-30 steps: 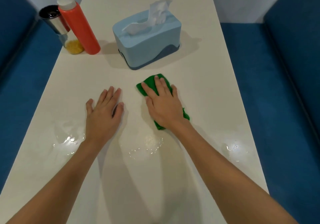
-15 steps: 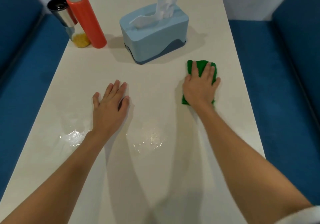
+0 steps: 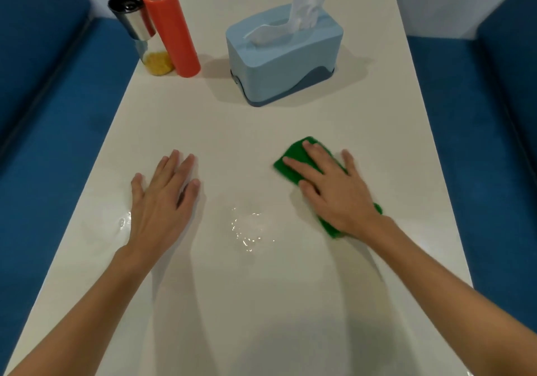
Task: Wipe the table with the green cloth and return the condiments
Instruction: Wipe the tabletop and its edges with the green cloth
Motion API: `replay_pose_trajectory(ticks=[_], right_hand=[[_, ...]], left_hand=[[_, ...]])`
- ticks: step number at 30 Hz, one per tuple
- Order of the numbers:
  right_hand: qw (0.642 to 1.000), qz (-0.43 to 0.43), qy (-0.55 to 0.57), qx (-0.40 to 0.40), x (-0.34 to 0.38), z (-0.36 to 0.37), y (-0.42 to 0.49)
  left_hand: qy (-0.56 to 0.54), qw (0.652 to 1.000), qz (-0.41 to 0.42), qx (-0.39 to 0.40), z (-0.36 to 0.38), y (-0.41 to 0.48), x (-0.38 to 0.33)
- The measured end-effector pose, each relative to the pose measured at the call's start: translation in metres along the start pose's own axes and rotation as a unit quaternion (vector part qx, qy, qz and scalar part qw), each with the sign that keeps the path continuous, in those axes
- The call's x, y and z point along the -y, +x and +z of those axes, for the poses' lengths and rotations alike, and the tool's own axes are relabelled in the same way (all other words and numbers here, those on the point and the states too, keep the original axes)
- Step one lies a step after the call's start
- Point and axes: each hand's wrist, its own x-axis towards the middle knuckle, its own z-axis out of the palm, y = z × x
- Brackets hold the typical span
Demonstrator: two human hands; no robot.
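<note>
My right hand (image 3: 334,192) lies flat with spread fingers on the green cloth (image 3: 293,160), pressing it onto the white table (image 3: 261,303) right of centre. Most of the cloth is hidden under the palm; its corners show at the fingertips and at the wrist. My left hand (image 3: 162,198) rests flat on the bare tabletop, left of centre, holding nothing. At the far left edge stand an orange squeeze bottle (image 3: 171,32) and, behind it, a glass shaker (image 3: 142,32) with a steel top and yellow contents. A shiny wet patch (image 3: 250,227) sits between my hands.
A light blue tissue box (image 3: 284,56) with a tissue sticking out stands at the far middle of the table. Blue upholstered bench seats (image 3: 58,128) run along both long sides. Another wet glint (image 3: 123,221) lies by my left wrist.
My right hand slid the cloth from the table's middle out to the far right, then back toward me and leftward. The left hand stayed flat in place.
</note>
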Motion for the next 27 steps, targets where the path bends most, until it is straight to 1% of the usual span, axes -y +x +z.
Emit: replay_pose_trajectory(ticks=[2,4,7,8,9,10,14,17,19,20,22,24,27], right_hand=[[0.998,0.055,-0.002,-0.022,-0.009,-0.004,0.017],[0.994,0.104,-0.003,-0.045,-0.002,0.0,0.04],[0.979,0.195,-0.008,-0.06,0.031,0.013,0.07],[0.976,0.209,-0.008,-0.064,0.046,0.017,0.077],[0.977,0.204,-0.008,-0.066,0.062,0.021,0.082],[0.981,0.182,-0.009,-0.066,0.077,0.025,0.084],[0.999,0.035,-0.004,-0.039,0.117,0.037,0.06],[0.998,-0.063,-0.001,0.009,0.112,0.036,0.019],[0.994,-0.103,-0.002,0.025,0.088,0.027,-0.003],[0.994,-0.105,-0.005,0.03,0.073,0.021,-0.009],[0.997,-0.073,-0.014,0.034,0.045,0.01,-0.009],[1.0,-0.01,-0.019,0.017,0.027,0.005,0.007],[0.997,0.069,-0.016,-0.012,0.034,0.006,0.044]], left_hand=[[-0.01,1.0,0.0,-0.003,0.002,-0.002,0.001],[-0.007,1.0,0.001,-0.013,0.004,-0.001,0.0],[-0.007,1.0,0.0,-0.021,0.004,0.0,0.0],[-0.007,1.0,-0.001,-0.022,0.004,0.0,0.001],[-0.008,1.0,-0.001,-0.022,0.004,0.0,0.001],[-0.009,1.0,-0.001,-0.023,0.005,0.0,0.001],[-0.021,1.0,-0.005,-0.02,0.004,0.0,0.002],[-0.027,1.0,-0.003,-0.013,0.002,-0.002,0.002],[-0.032,0.999,-0.004,-0.01,0.001,-0.002,0.002],[-0.034,0.999,-0.004,-0.011,0.001,-0.002,0.002],[-0.036,0.999,-0.003,-0.013,0.001,-0.003,0.002],[-0.032,0.999,-0.004,-0.018,0.003,-0.002,0.002],[-0.024,0.999,-0.008,-0.021,0.005,-0.001,0.002]])
